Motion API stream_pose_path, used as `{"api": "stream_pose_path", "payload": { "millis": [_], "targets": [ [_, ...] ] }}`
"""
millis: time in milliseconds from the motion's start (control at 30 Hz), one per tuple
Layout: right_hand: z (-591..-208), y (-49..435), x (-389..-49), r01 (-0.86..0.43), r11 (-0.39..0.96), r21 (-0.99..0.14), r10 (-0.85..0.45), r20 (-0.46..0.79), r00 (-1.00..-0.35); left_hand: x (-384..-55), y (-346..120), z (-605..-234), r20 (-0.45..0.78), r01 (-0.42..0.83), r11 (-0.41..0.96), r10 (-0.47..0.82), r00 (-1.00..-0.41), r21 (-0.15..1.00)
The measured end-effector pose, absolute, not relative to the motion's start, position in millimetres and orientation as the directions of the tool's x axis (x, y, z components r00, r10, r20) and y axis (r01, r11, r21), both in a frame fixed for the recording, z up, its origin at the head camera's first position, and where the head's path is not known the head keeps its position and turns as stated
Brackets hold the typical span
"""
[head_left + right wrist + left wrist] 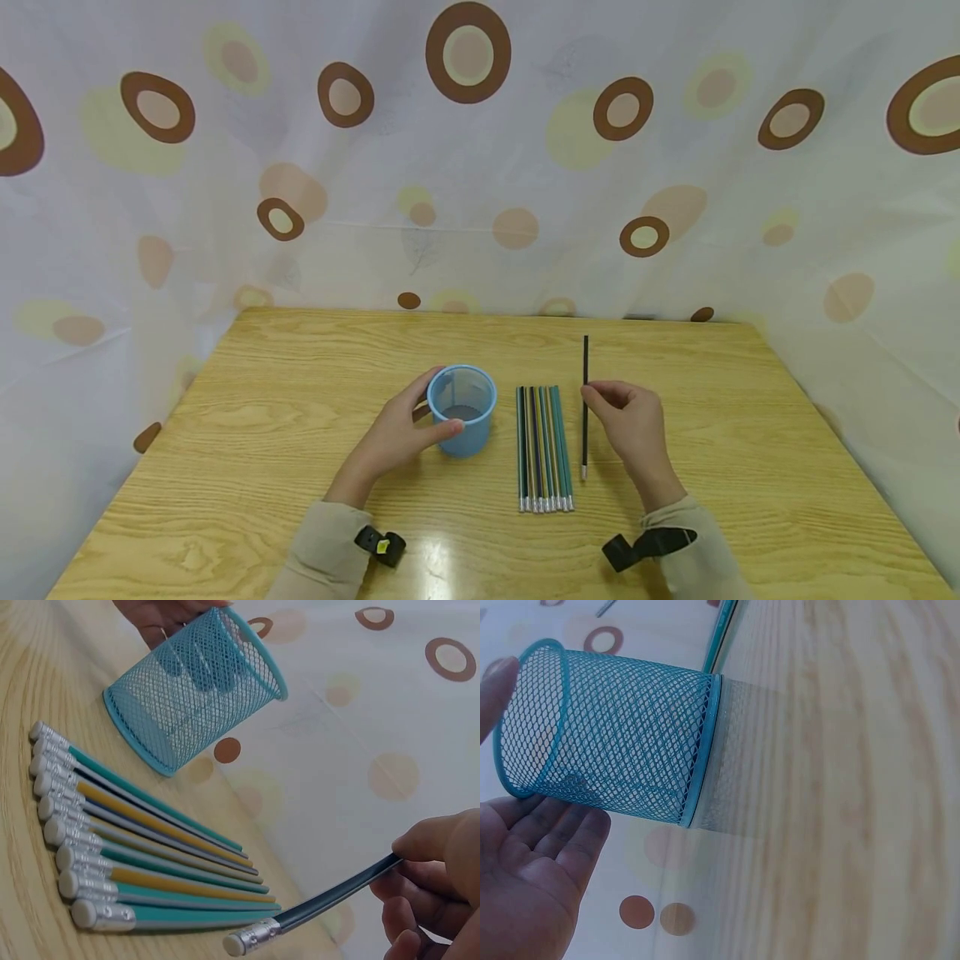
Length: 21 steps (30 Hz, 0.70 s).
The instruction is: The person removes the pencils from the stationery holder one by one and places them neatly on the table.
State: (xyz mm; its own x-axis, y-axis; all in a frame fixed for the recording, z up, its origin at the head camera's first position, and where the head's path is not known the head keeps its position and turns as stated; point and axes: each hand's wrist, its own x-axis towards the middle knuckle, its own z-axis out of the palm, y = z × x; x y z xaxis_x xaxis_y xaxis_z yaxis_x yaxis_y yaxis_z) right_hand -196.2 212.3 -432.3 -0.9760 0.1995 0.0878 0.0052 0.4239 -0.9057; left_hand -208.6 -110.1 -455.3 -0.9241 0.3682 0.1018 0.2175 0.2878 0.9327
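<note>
A light blue mesh pencil cup (pixel 463 440) stands upright on the wooden table, its mouth facing up and nothing visible inside. My left hand (pixel 401 429) holds it from the left, thumb at the near rim and fingers around the far side. My right hand (pixel 632 423) pinches a black pencil (pixel 586 360) between thumb and fingers near its middle. That pencil points away from me, with its white eraser end towards me. Between cup and right hand lies a row of several pencils (pixel 543 450) in green, yellow and dark colours, side by side, their eraser ends towards me.
The wooden table (pixel 300 358) reaches back to a white curtain (pixel 480 167) patterned with brown and pale circles. Cloth also hangs along both sides. A black strap (pixel 663 542) with a small device sits on each sleeve.
</note>
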Motion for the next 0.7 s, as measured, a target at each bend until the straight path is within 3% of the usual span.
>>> {"api": "stream_pose_path", "payload": {
  "millis": [700],
  "targets": [
    [-455.1,221.1,-203.1,0.100,0.519,-0.849,0.192,0.002,-0.981,-208.5,-109.7,-454.6,0.104,0.222,0.298,0.365,-0.925,0.929]
  ]
}}
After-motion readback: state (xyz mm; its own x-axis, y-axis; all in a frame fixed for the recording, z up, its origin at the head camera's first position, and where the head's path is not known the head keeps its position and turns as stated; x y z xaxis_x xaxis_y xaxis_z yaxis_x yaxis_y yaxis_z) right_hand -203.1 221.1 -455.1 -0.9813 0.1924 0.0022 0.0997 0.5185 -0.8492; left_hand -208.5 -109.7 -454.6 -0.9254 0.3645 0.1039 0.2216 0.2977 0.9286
